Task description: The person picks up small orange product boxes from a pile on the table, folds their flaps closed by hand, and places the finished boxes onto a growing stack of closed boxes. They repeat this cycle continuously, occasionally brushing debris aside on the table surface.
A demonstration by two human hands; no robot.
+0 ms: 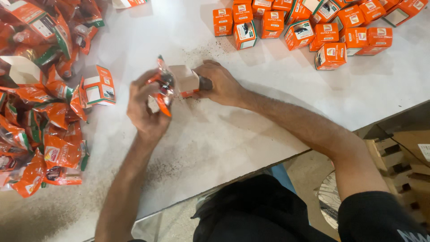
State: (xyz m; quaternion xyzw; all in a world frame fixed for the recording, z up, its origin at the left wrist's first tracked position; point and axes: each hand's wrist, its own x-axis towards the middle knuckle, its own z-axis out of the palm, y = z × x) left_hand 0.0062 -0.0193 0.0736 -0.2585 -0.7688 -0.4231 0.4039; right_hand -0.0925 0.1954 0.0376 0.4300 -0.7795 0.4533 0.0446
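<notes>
Orange foil, crinkled and glossy with a dark patch showing through it, makes up the small pouch (162, 87) that the left hand (145, 110) holds just above the desk (233, 134). The left fingers (142, 85) curl around the pouch from its outer side and pinch it, the thumb tucked toward the palm, the wrist bent so the forearm runs down toward the lower edge of the view. One end of the pouch touches the open mouth of a small carton (186, 80), orange outside and pale cardboard inside, lying on its side between the two hands. The right hand (221, 85) rests on the desk just beyond the carton; its fingers (207, 83) are pressed together against the carton's far end, gripping it, and the bare forearm stretches away to a black sleeve (376, 215).

Well apart from the left fingers, on their outer side, lies a heap of orange pouches (40, 134) with an opened carton (98, 85) at its edge. Beyond the right fingers, farther up the desk, stands a cluster of closed orange cartons (313, 27). Dark crumbs (197, 54) speckle the white desk near the hands.
</notes>
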